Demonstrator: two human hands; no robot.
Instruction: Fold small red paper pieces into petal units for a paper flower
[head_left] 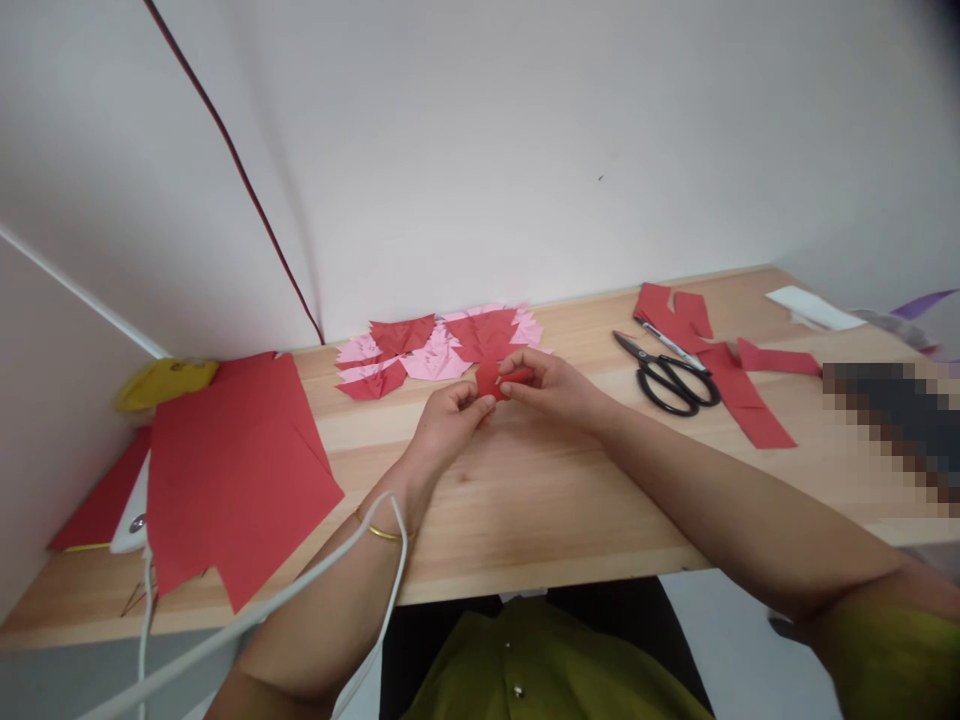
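Observation:
Both hands meet over the middle of the table around a small piece of red paper (487, 378). My left hand (448, 420) pinches its lower left edge between thumb and fingers. From the other side, my right hand (551, 388) grips it with thumb and forefinger, the fingers curled and partly covering it. Just behind the hands lie several cut and folded paper shapes, some pink (433, 358) and some red (484, 333), with jagged edges.
Black-handled scissors (667, 380) and a pen (675, 345) lie right of my hands, beside red paper strips (750, 405). Large red sheets (240, 470) cover the left side, near a yellow item (169, 383). A white cable (300, 580) crosses before my left forearm. The wall (525, 150) stands behind.

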